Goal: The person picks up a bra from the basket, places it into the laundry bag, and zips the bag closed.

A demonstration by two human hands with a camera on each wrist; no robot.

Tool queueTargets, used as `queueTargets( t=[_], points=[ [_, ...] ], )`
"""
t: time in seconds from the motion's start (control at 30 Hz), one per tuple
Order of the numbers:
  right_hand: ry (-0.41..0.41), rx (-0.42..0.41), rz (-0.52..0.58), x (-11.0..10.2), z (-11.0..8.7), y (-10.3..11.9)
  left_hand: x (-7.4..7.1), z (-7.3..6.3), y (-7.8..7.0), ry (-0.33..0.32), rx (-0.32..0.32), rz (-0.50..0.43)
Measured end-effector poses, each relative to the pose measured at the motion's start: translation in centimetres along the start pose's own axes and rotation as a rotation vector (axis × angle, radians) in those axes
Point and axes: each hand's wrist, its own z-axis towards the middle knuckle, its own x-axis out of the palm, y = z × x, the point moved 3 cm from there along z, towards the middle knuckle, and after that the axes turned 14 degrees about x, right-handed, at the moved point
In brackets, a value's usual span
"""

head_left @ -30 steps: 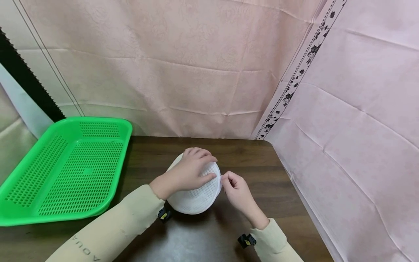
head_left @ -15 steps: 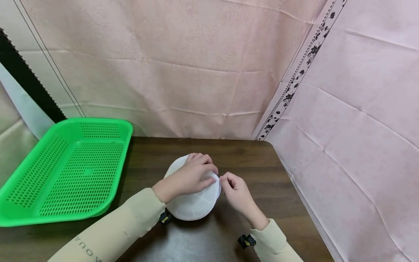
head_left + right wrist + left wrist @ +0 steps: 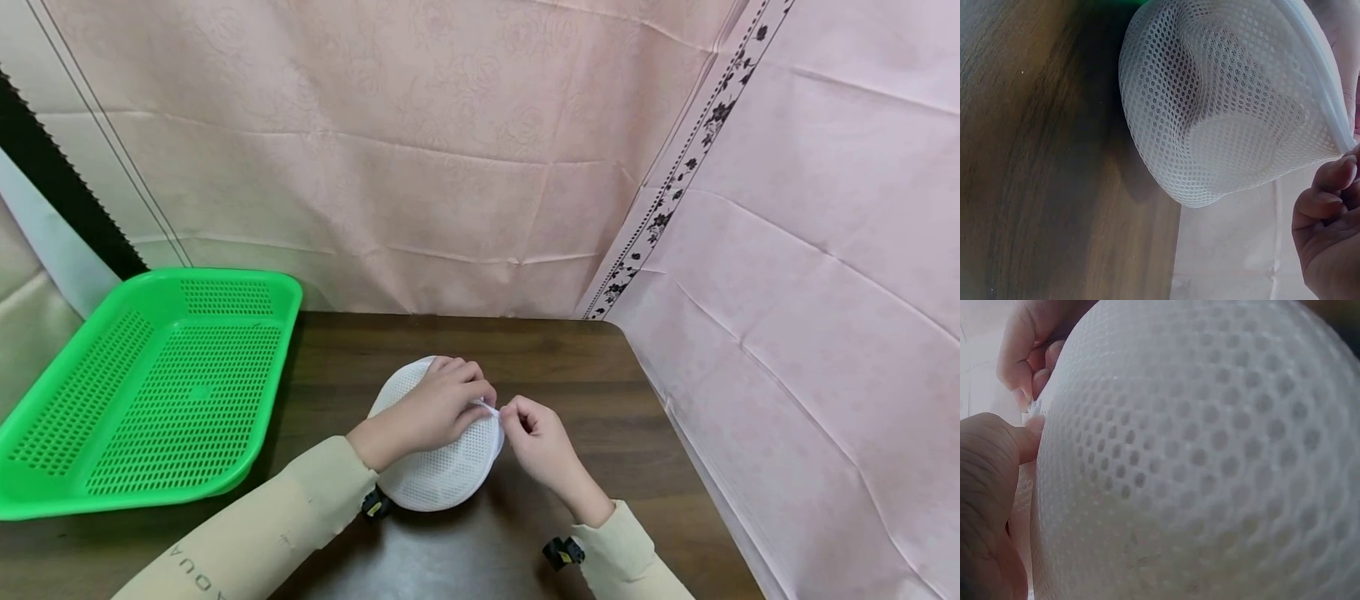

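A rounded white mesh laundry bag point(image 3: 442, 475) is held over the wooden table between both hands. My left hand point(image 3: 433, 412) lies across its top, gripping the edge on the right side between thumb and curled fingers. Right beside it, my right hand point(image 3: 543, 442) pinches the end of the bag's edge with thumb and index finger. In the right wrist view a zipper-like white band point(image 3: 1319, 72) runs along the edge to those fingertips, and the bag's mesh side bulges away from it. The mesh point(image 3: 1204, 425) fills most of the left wrist view. Whatever the right fingertips cover is hidden.
A large green plastic basket point(image 3: 268, 400) with perforated walls stands on the left of the brown wooden table point(image 3: 600, 367). Pink cloth point(image 3: 450, 167) hangs behind the table, and more pale cloth point(image 3: 810, 292) hangs along its right side.
The bag has tilted and shifted slightly down and left. My left hand has moved a little down, its fingers drawing in on the edge near my right hand, which has barely moved.
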Motion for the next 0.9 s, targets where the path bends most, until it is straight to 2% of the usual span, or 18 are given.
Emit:
queueTargets(
  t=[0.2, 0.27, 0.9],
  points=[
    [-0.021, -0.005, -0.006, 0.6, 0.9, -2.7, 0.0, -0.3, 0.2, -0.003, -0.050, -0.010],
    [-0.021, -0.007, -0.002, 0.6, 0.9, -3.1, 0.0, -0.4, 0.3, -0.008, -0.064, -0.015],
    [-0.033, -0.012, -0.005, 0.5, 0.9, -3.3, -0.2, -0.7, 0.8, -0.071, -0.139, -0.018]
  ],
)
